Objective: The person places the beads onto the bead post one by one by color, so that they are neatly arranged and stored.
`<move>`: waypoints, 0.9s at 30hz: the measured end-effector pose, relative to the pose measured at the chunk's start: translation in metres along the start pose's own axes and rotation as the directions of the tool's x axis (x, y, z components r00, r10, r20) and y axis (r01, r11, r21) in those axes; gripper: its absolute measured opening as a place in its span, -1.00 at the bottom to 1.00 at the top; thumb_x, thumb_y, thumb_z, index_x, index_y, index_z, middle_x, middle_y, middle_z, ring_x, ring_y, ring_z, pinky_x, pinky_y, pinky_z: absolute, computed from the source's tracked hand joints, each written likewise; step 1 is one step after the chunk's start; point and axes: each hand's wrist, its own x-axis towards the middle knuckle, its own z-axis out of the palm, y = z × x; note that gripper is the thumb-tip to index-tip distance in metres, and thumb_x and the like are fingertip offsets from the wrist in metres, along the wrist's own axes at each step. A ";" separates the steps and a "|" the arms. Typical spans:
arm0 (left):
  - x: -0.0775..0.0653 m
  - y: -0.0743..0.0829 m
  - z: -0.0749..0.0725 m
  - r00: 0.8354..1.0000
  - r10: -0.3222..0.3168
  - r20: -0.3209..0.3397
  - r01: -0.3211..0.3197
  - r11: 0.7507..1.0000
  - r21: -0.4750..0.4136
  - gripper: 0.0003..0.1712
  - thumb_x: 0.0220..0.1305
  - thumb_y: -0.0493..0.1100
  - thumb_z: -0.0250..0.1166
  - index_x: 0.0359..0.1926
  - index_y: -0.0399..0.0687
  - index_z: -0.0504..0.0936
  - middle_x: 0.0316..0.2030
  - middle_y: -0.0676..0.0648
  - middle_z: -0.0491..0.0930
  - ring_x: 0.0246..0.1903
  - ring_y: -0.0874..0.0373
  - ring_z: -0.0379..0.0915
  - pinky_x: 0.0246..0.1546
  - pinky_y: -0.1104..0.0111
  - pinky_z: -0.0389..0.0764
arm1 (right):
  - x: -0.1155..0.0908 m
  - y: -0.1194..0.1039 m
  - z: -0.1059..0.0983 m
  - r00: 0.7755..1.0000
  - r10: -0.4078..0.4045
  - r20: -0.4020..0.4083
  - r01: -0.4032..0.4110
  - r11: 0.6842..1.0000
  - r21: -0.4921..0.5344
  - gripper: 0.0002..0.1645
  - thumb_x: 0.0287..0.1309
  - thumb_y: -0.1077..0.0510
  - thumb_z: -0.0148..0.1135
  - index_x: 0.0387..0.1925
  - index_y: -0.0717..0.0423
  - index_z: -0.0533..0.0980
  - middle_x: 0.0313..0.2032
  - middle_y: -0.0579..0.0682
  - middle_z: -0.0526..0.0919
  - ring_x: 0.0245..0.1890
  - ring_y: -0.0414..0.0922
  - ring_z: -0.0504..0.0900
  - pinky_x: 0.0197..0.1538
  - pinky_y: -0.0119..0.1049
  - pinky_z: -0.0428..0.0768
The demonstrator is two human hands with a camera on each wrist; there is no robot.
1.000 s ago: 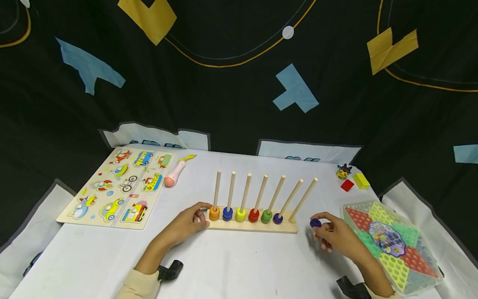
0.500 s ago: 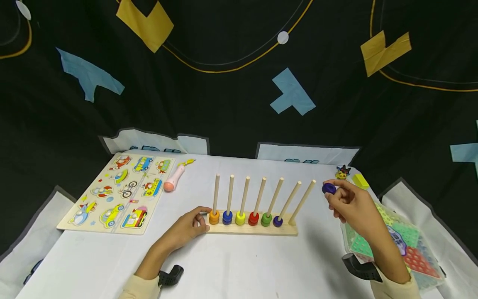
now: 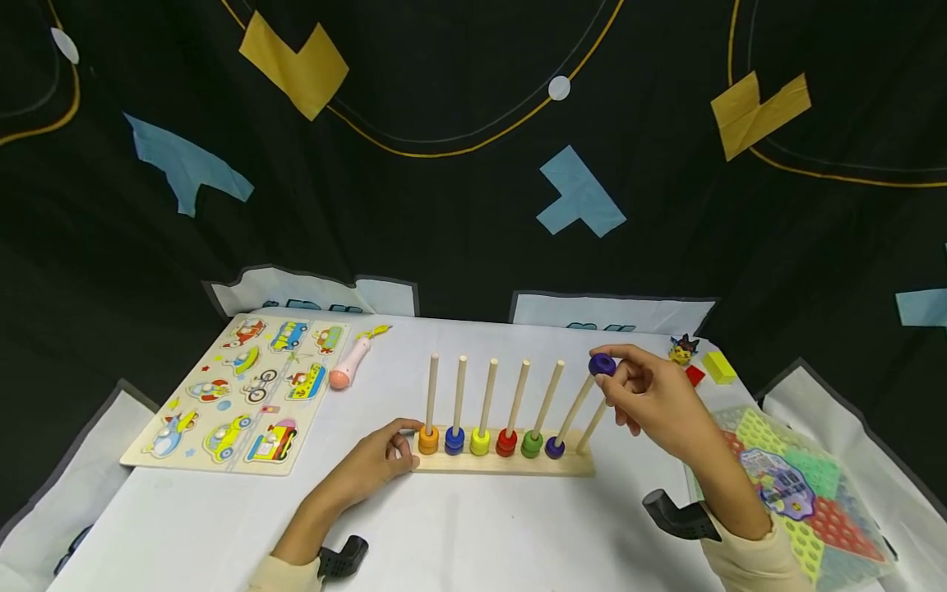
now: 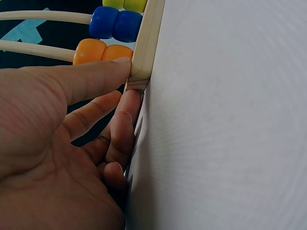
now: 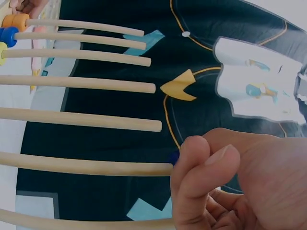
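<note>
A wooden base (image 3: 510,464) with several upright pegs stands mid-table. Pairs of orange (image 3: 428,440), blue (image 3: 455,441), yellow (image 3: 480,442), red (image 3: 506,443) and green beads (image 3: 532,444) sit low on their pegs; one purple bead (image 3: 555,447) is on the sixth peg, and the rightmost peg (image 3: 594,426) bears none. My left hand (image 3: 377,462) holds the base's left end, thumb and fingers on either side in the left wrist view. Between thumb and fingers my right hand (image 3: 658,401) pinches another purple bead (image 3: 602,364), right at the sixth peg's tip. The right wrist view mostly hides this bead.
A picture puzzle board (image 3: 237,395) lies at the left, a pink toy (image 3: 351,362) beside it. At the right are a boxed board game (image 3: 792,493), a yellow block (image 3: 718,367), a red piece (image 3: 694,375) and a small figure (image 3: 683,349). A black cloth hangs behind.
My right hand has lifted the purple bead from near the table, up and then left to the sixth peg's tip. My left hand stays at the base's end.
</note>
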 end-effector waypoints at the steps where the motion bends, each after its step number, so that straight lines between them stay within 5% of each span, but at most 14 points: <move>1: 0.000 0.000 0.000 1.000 -0.002 -0.002 0.002 1.000 -0.001 -0.49 0.18 -0.24 0.33 0.17 0.01 0.47 -0.38 -0.01 0.45 -0.46 0.15 0.30 -0.48 0.40 0.32 | 0.000 -0.003 0.002 1.000 0.005 0.003 -0.005 1.000 -0.007 -0.61 0.24 0.28 0.18 0.10 0.10 0.45 -0.55 0.11 0.49 -0.74 -0.08 0.45 -0.68 -0.28 0.48; 7: 0.000 0.001 -0.002 1.000 -0.003 -0.014 0.003 1.000 0.003 -0.50 0.18 -0.24 0.33 0.16 0.02 0.48 -0.39 -0.01 0.45 -0.46 0.15 0.30 -0.48 0.41 0.31 | -0.001 -0.025 0.007 1.000 0.027 0.011 -0.027 0.999 -0.026 -0.62 0.23 0.31 0.17 0.09 0.16 0.46 -0.52 0.12 0.51 -0.74 -0.08 0.49 -0.67 -0.27 0.50; 16: 0.002 0.001 -0.003 1.000 -0.006 -0.025 0.007 1.000 0.008 -0.50 0.18 -0.25 0.33 0.16 0.02 0.48 -0.39 -0.01 0.45 -0.46 0.15 0.30 -0.49 0.41 0.31 | 0.003 0.011 0.005 0.999 0.029 0.015 -0.030 1.000 0.003 -0.45 0.19 0.11 0.28 0.22 -0.06 0.40 -0.48 0.08 0.53 -0.72 -0.04 0.52 -0.68 -0.24 0.50; 22: 0.002 -0.001 -0.003 1.000 -0.004 -0.022 0.004 1.000 0.011 -0.50 0.19 -0.24 0.33 0.16 0.02 0.48 -0.39 -0.01 0.45 -0.46 0.15 0.30 -0.48 0.40 0.31 | 0.000 0.011 0.000 0.997 -0.063 -0.046 0.062 0.998 -0.010 -0.55 0.25 0.06 0.22 0.17 -0.15 0.44 -0.50 0.02 0.53 -0.75 -0.09 0.48 -0.70 -0.24 0.48; 27: 0.006 0.000 -0.003 0.999 0.001 -0.041 0.001 0.998 0.064 -0.57 0.28 -0.18 0.25 0.17 0.02 0.47 -0.40 0.01 0.47 -0.46 0.18 0.33 -0.45 0.38 0.36 | 0.002 0.011 -0.014 0.982 -0.105 -0.159 0.086 0.989 -0.124 -0.62 0.32 0.02 0.12 0.15 -0.12 0.45 -0.46 -0.03 0.51 -0.68 -0.12 0.48 -0.63 -0.27 0.51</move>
